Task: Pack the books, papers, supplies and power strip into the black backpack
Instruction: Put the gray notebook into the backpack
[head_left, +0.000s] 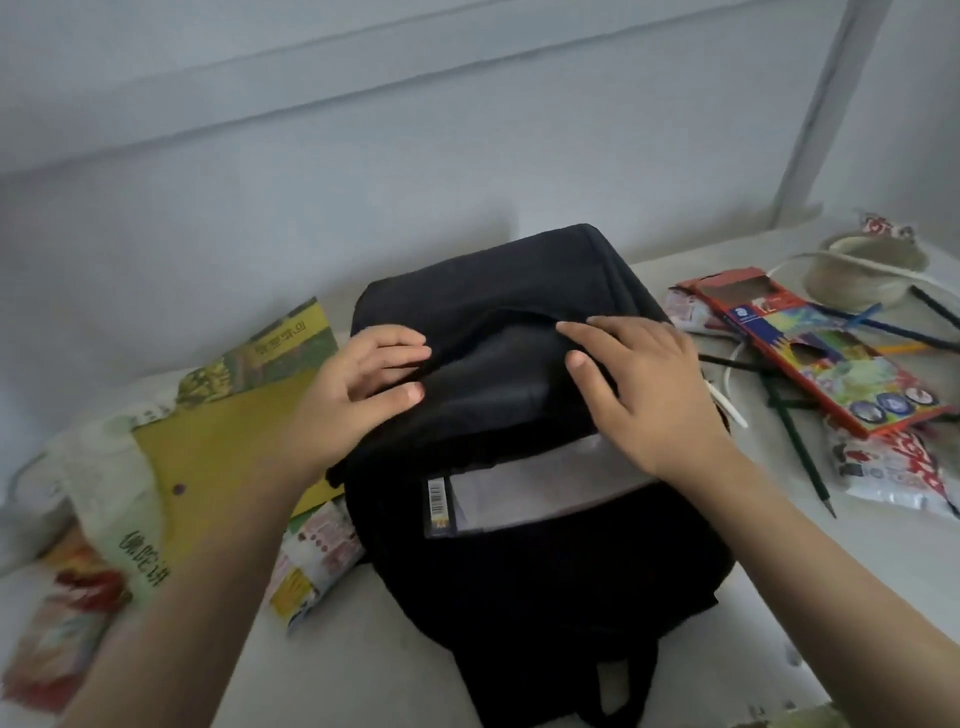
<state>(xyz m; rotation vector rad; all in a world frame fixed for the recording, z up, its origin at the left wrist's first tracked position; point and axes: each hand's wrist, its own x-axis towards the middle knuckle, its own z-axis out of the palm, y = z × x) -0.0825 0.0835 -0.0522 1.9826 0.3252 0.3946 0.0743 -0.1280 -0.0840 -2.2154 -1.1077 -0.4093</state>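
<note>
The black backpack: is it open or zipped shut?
Open. Both hands, left hand and right hand, rest on the black backpack flap, and white paper shows through the gap below.

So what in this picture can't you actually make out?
- Inside of the black backpack: head view, dark behind the flap that the left hand and right hand handle.
- Yellow folder: partly covered by the left forearm.
- Books at left: blurred, cut by the edge.
- Pencil box lettering: too small.
- Power strip: not identifiable.
</note>
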